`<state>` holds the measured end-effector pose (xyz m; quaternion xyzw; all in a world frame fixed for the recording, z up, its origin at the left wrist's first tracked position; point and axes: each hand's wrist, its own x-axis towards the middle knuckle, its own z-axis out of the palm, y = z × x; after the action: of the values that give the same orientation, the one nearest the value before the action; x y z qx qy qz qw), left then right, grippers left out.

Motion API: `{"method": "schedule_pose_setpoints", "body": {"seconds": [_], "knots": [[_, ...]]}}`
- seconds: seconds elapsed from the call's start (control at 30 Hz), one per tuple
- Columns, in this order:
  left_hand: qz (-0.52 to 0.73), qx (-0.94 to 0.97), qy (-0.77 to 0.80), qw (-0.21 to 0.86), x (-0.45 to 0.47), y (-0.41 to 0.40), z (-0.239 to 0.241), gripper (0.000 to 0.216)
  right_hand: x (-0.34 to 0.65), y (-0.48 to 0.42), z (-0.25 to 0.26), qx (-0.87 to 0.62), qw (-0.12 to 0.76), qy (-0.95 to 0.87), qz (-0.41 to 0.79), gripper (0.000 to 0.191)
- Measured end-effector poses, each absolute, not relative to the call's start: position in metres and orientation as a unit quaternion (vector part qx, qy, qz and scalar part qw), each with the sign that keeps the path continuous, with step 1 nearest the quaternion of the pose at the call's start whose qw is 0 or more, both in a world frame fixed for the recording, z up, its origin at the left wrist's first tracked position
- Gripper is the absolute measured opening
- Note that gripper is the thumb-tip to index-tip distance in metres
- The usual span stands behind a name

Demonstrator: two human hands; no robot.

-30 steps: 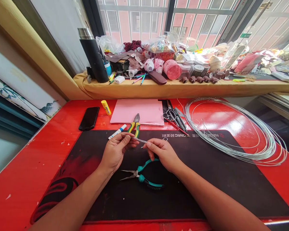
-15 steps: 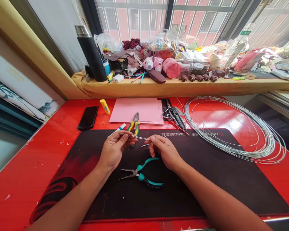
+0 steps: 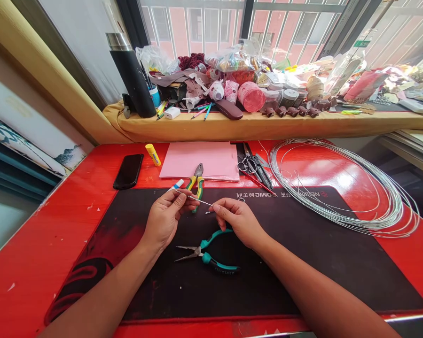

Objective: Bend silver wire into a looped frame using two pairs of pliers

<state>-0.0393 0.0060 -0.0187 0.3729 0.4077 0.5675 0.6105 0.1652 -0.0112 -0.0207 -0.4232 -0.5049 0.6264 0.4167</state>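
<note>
Between my hands stretches a thin piece of silvery wire (image 3: 205, 203), slanting down to the right above the black mat. My left hand (image 3: 165, 215) pinches its left part between thumb and fingers. The fingers of my right hand (image 3: 237, 219) are closed on its right end. Just below lie needle-nose pliers (image 3: 206, 256) with teal handles, jaws spread and pointing left. Behind my left hand, combination pliers (image 3: 198, 180) with yellow-green handles rest partly on pink paper. A short wire end shows beside my right fingertips, and a small wire ring (image 3: 241, 200) lies behind that hand.
A large coil of wire (image 3: 341, 220) covers the right of the red table (image 3: 17, 277). Scissors (image 3: 247, 164) and cutters lie by the pink paper (image 3: 200, 157). A phone (image 3: 129, 171) and a glue stick (image 3: 152, 155) are at left. The windowsill behind is crowded.
The wire between my hands has tilted, its right end now lower, and its strands look closer together. My hands have barely shifted. The whole view has moved slightly.
</note>
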Motion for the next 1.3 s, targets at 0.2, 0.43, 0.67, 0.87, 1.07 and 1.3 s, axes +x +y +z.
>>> {"method": "schedule_pose_setpoints", "body": {"seconds": [0.2,0.43,0.67,0.87,1.07,1.3], "knots": [[0.578,0.354,0.416,0.607,-0.04,0.0075,-0.0191,0.025,0.1661,-0.0101,-0.021,-0.406,0.436,-0.458,0.66,0.035],[0.572,0.361,0.413,0.61,-0.0399,0.007,-0.0185,0.025,0.1648,-0.0109,-0.0206,-0.415,0.422,-0.488,0.642,0.031],[0.565,0.368,0.422,0.606,-0.0389,0.0073,-0.0176,0.027,0.1651,-0.0113,-0.0225,-0.43,0.411,-0.516,0.617,0.034],[0.541,0.373,0.422,0.624,-0.0376,0.0055,-0.0151,0.027,0.1648,-0.0123,-0.0221,-0.436,0.395,-0.53,0.611,0.033],[0.494,0.399,0.435,0.638,-0.0352,0.0027,-0.017,0.026,0.16,-0.0145,-0.0232,-0.46,0.384,-0.549,0.582,0.028],[0.491,0.387,0.436,0.647,-0.0361,0.0041,-0.0194,0.026,0.1579,-0.0162,-0.0236,-0.476,0.375,-0.592,0.531,0.021]]}}
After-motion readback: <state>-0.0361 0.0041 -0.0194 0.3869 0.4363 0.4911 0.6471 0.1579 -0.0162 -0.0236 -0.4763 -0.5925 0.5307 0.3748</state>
